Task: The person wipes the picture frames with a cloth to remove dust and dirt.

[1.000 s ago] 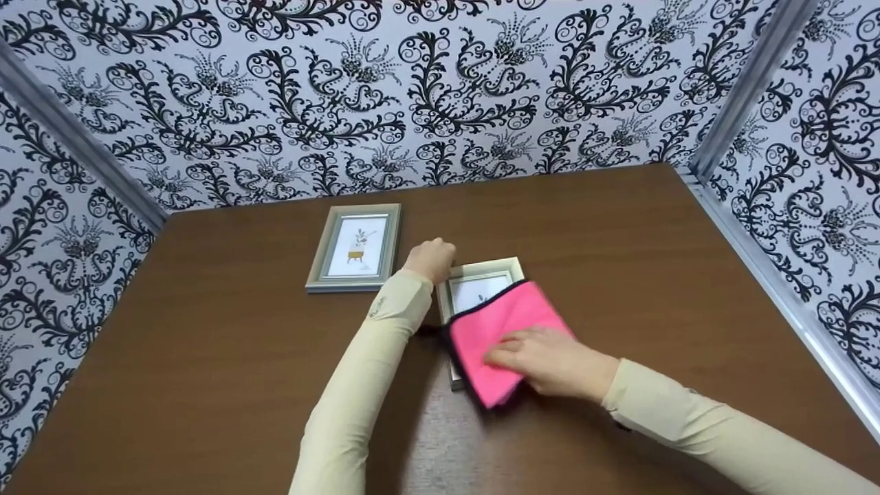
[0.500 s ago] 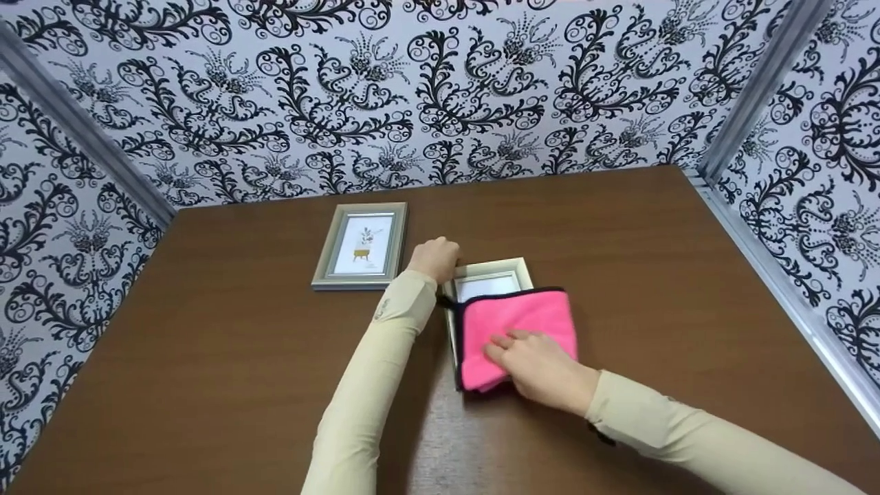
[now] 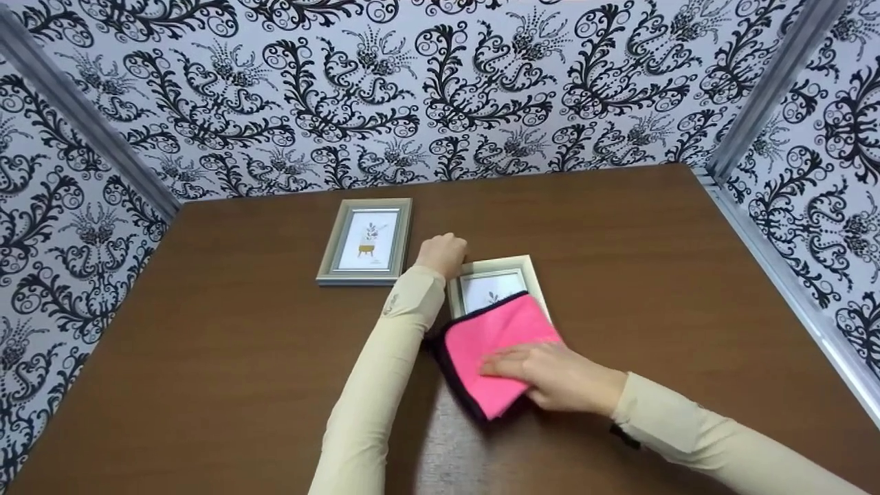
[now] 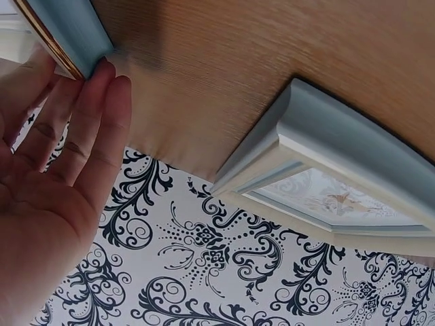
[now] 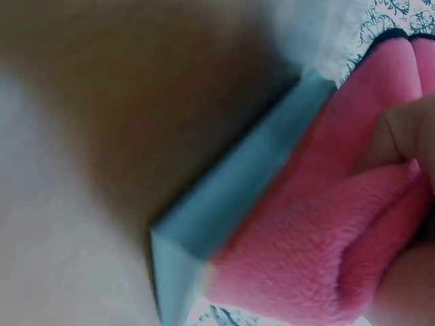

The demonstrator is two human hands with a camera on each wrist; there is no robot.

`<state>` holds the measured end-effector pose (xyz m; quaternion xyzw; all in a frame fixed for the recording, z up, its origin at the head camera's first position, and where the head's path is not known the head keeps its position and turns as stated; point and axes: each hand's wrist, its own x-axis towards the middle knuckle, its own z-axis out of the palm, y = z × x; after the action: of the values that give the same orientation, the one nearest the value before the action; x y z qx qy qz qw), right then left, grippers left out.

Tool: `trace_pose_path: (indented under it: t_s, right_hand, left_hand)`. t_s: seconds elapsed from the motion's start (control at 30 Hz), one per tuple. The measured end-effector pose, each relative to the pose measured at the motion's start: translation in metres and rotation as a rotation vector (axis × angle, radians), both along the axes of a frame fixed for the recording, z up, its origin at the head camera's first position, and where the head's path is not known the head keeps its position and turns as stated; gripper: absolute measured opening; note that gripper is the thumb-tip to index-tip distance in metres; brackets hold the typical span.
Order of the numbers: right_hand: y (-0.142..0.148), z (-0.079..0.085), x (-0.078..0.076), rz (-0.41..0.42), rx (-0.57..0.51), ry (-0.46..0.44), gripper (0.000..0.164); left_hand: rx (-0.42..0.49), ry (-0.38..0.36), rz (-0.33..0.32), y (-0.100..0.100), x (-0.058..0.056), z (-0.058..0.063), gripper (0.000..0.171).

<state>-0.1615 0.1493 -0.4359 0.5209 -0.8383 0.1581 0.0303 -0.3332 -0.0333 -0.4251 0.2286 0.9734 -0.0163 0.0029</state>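
A pale picture frame (image 3: 535,276) lies face up on the brown table, its lower part covered by a folded pink cloth (image 3: 491,330) with black edging. My left hand (image 3: 442,254) grips the frame's far left corner; in the left wrist view its fingers (image 4: 102,115) curl at the blue-grey side edge. On the cloth is my right hand (image 3: 553,375), pressing it over the frame's near part. A fold of the fluffy cloth (image 5: 285,272) is pinched between thumb and fingers in the right wrist view, lying over the frame's side (image 5: 238,183).
A second picture frame (image 3: 405,237), showing a plant on a yellow stand, lies face up farther back to the left. Wallpapered panels with black scrolls (image 3: 440,89) border the table (image 3: 240,330) at the back and both sides, and a metal rail (image 3: 790,289) runs along the right edge.
My right hand swept the cloth up and right across the frame, then back down and left, turning it and baring more of the picture. The left hand stays at the frame's corner.
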Motion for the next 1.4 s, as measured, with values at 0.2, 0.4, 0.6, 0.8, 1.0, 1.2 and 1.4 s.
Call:
trace_pose_path:
  t_s: [0.2,0.4,0.6,0.8,1.0,1.2,1.4]
  right_hand:
    - [0.023,0.013,0.014,-0.161,0.064,0.135,0.047]
    - [0.024,0.013,0.028,-0.309,0.111,0.345,0.038]
    - [0.0,0.009,0.029,-0.273,0.207,0.263,0.048]
    - [-0.019,0.0,0.018,-0.096,0.135,0.181,0.055]
    - [-0.02,-0.008,0.015,0.069,0.02,0.214,0.059]
    - [-0.019,-0.01,0.023,0.132,0.023,0.282,0.057]
    - [-0.03,-0.01,0.039,0.216,0.1,0.317,0.06]
  left_hand:
    - [-0.001,-0.008,-0.021,0.002,0.001,-0.001,0.016]
    - [0.001,-0.012,-0.019,0.0,-0.002,-0.001,0.016]
    - [0.005,-0.017,-0.02,-0.003,-0.005,-0.002,0.017]
    - [0.018,-0.025,-0.015,-0.002,-0.002,0.001,0.018]
    - [0.019,-0.031,-0.029,0.001,0.0,0.002,0.018]
    - [0.011,-0.082,-0.016,0.002,0.0,0.002,0.014]
    - [0.034,-0.089,-0.023,0.0,-0.003,-0.003,0.013]
